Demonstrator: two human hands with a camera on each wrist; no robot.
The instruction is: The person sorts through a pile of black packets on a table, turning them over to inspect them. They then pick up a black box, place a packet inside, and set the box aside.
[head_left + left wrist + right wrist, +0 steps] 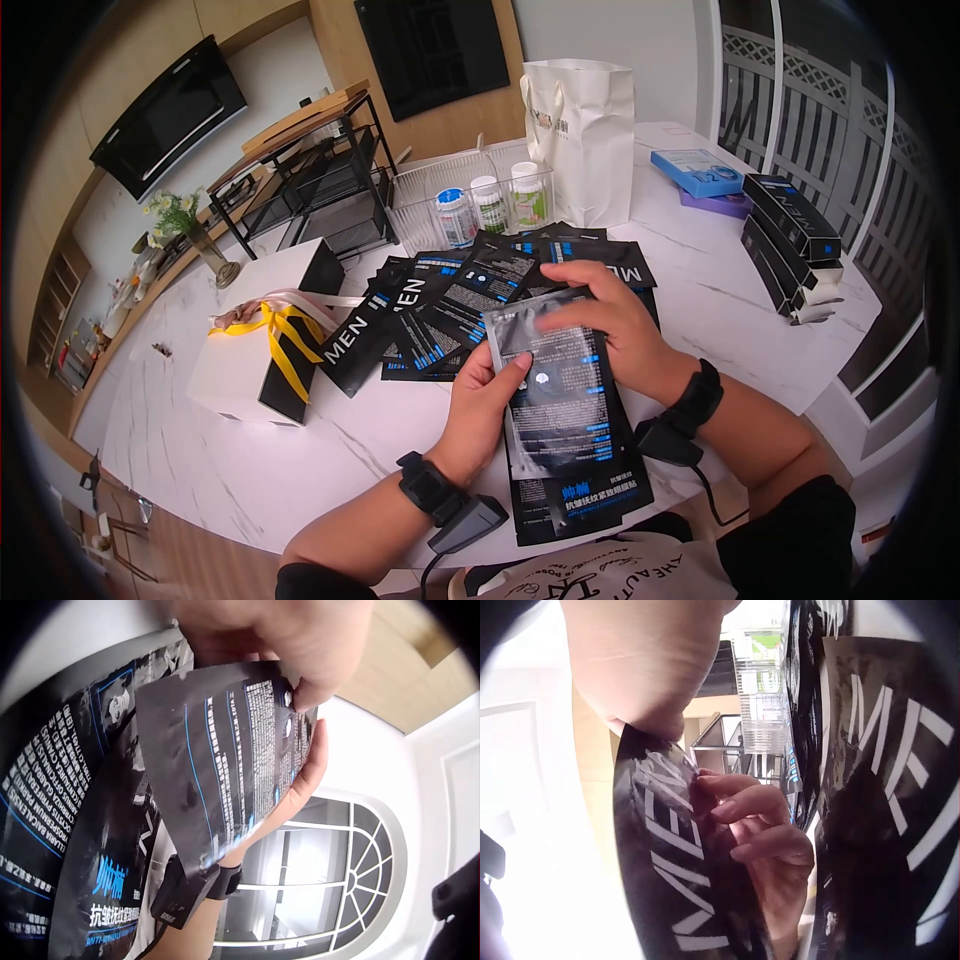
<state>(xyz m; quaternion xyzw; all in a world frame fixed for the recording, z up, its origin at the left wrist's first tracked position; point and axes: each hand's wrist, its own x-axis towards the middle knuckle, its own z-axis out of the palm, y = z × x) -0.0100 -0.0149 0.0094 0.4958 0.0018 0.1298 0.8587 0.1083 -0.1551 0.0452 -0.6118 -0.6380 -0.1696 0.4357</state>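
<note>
My left hand (482, 400) grips a black foil packet (560, 400) by its left edge, thumb on the text-covered face. Its fingers press the back, where large white "MEN" lettering shows in the right wrist view. At the packet's upper right, my right hand (625, 325) has its fingers extended, one lying across the printed face and another apart above the top edge. Beneath the held packet lies another black packet (590, 495) with blue and white print, at the table's near edge. A heap of similar packets (425, 325) spreads just beyond both hands.
A white box with ribbons (240, 360) sits left on the marble-patterned table (160, 450). Behind the heap, a clear organizer (415, 215) holds bottles beside a white paper bag (600, 150). Black boxes (790, 240) and a blue box (695, 172) are at the right.
</note>
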